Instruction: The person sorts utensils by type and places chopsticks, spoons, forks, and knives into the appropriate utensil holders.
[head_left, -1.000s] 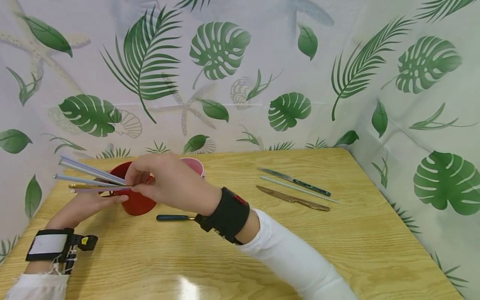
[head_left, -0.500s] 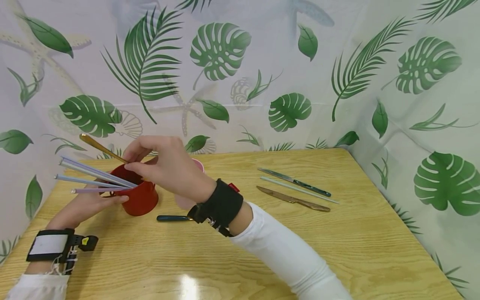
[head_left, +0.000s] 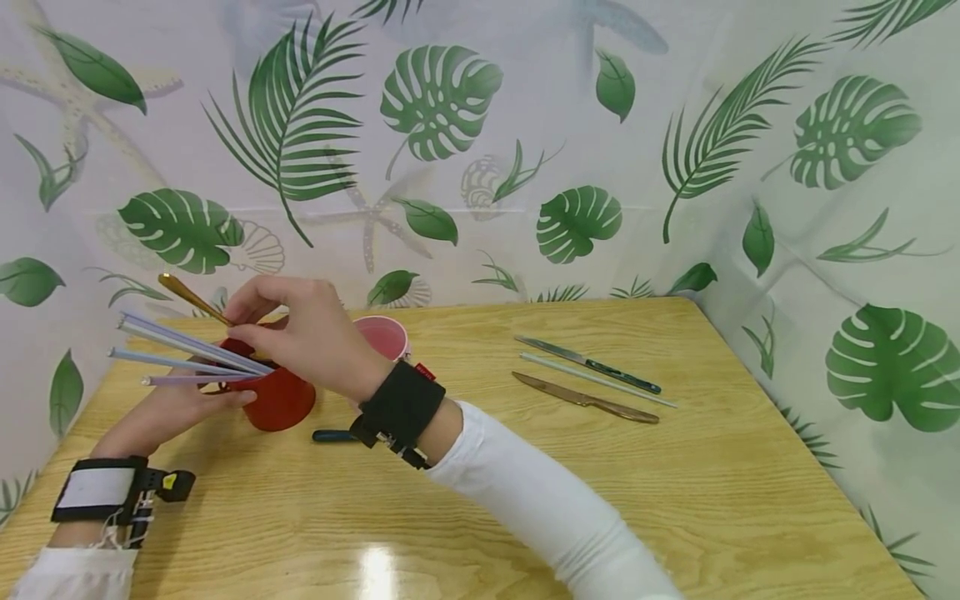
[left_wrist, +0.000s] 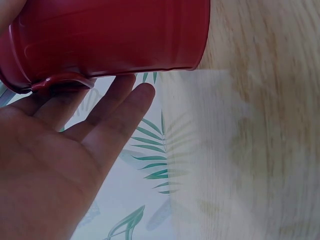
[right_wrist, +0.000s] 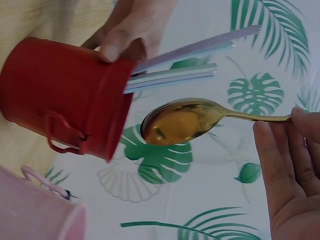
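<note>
At the table's left, my left hand [head_left: 168,410] grips a small red bucket [head_left: 281,404], its thumb along the near side close to the rim. Fingers [left_wrist: 117,120] reach past a loop handle in the left wrist view. Several pastel chopsticks [head_left: 183,364] lean leftward out of the bucket's mouth. My right hand [head_left: 315,337] pinches a gold spoon [right_wrist: 175,122] by its handle, above the red bucket. The spoon's bowl points toward the bucket's mouth, beside the chopsticks in the right wrist view.
A pink bucket [right_wrist: 35,210] stands right of the red one. A dark blue handle [head_left: 332,436] lies in front, partly behind the right wrist. Farther right lie a green-handled knife [head_left: 622,375], a pale green chopstick [head_left: 600,380] and a copper-coloured knife [head_left: 585,398].
A second ago the gold spoon's handle lay among the chopsticks at the rim. My right hand raised it, then shifted slightly left. My left hand and the red bucket stayed put.
</note>
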